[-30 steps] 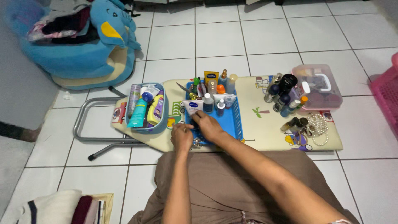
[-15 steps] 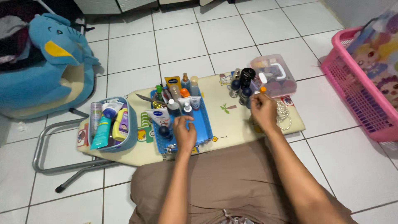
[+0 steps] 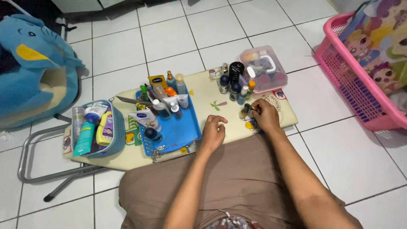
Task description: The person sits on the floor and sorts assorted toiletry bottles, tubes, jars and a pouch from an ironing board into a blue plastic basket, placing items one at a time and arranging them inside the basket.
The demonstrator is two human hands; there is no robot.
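Note:
My right hand (image 3: 266,117) rests at the right end of a low cream ironing board (image 3: 205,104), its fingers closed on a small dark-capped bottle (image 3: 245,111) beside a pearl necklace (image 3: 274,101). My left hand (image 3: 214,132) hovers over the board's front edge just right of a blue tray (image 3: 184,131), holding nothing, fingers loosely curled and apart. The tray holds a white tube (image 3: 144,118), a dark round-capped roll-on (image 3: 151,134) and several small bottles along its back.
A round blue basket (image 3: 117,127) of tubes sits on the board's left end. A cluster of dark bottles (image 3: 233,82) stands by a clear lidded box (image 3: 263,70). A pink laundry basket (image 3: 352,85) is on the right, a blue elephant plush seat (image 3: 34,72) on the left.
My right hand left the blue tray, went right, and closed on a small bottle near the pearls. My left hand lifted out of the tray and moved just right of it.

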